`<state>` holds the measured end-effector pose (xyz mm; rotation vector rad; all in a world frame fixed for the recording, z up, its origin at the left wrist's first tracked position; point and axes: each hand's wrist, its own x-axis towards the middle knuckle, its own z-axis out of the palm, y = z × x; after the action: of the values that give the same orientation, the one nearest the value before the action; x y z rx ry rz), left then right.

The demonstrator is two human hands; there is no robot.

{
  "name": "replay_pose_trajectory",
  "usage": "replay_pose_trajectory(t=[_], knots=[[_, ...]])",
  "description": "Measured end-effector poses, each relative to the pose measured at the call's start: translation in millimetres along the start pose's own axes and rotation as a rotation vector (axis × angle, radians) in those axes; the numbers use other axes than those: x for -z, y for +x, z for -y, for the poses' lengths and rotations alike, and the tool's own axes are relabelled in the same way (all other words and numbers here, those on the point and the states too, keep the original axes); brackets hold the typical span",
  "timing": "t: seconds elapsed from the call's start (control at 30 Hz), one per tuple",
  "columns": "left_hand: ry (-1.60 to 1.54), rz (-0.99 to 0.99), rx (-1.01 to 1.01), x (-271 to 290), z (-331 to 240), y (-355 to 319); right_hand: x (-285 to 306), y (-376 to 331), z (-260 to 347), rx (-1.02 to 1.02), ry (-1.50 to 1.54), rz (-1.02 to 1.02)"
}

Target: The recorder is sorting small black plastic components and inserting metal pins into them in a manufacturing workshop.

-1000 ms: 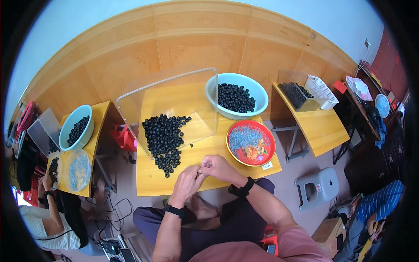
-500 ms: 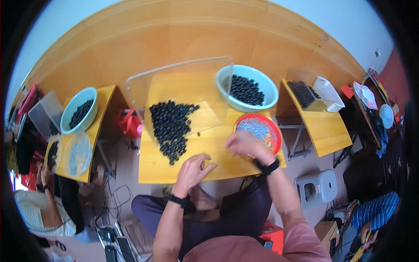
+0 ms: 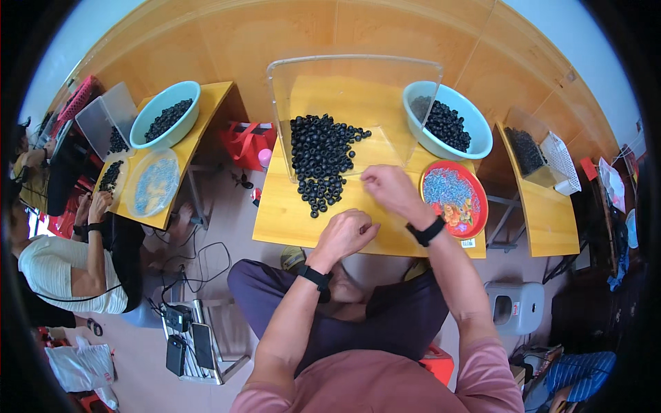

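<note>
While the seated person leans over the small yellow table, the scene reads as follows.

Left hand: the left hand rests near the table's front edge, fingers curled into a loose fist with the thumb pressed against the forefinger; whether a small piece is pinched inside cannot be told.

Right hand: the right hand hovers just beyond it, closer to the heap, fingers bent downward and drawn together as if pinching; what they hold, if anything, is too small to see.

Black rings: a heap of small black rings lies on the tabletop, spilling from the mouth of a clear plastic bin tipped on its side, so that pieces lie within easy reach of both hands.

Red dish: a round red dish of small pale parts sits at the right hand's side, touching the table's right edge region, seemingly so that it can be reached without stretching.

Teal basin: a teal basin holding more black rings stands behind the dish, beside the bin.

Wrists: each wrist bears a dark band.

Neighbouring station: at the left, another person's hand works at a second yellow table with its own teal bowl of black pieces and a round dish.
</note>
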<state>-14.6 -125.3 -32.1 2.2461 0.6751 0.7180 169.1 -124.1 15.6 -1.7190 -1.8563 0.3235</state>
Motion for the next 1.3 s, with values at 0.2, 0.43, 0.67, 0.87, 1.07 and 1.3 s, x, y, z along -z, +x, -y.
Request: replay_pose_trajectory(t=[0.2, 0.43, 0.67, 0.87, 1.07, 1.3], knots=[[-0.050, -0.074, -0.034, -8.1, 5.3, -0.8, -44.6, 23.4, 16.2, 0.032, -0.077, -0.045], [-0.041, -0.050, 0.014, -7.3, 5.5, -0.2, -45.4, 22.8, 11.5, 0.062, -0.200, 0.013], [-0.228, -0.258, 0.223, -6.8, 2.4, 2.2, -8.8, -0.9, 22.8, -0.128, -0.033, -0.062], [-0.344, -0.352, 0.136, -13.9, 22.2, 2.9, -11.6, -34.9, 8.0, -0.262, 0.315, 0.019], [-0.439, -0.309, 0.132, -10.7, 15.2, 2.7, -14.9, -46.9, -5.5, -0.396, 0.817, 0.114], [-0.453, -0.209, 0.221, -7.3, 9.1, -0.2, -15.0, -56.0, -7.6, -0.373, 1.014, 0.111]])
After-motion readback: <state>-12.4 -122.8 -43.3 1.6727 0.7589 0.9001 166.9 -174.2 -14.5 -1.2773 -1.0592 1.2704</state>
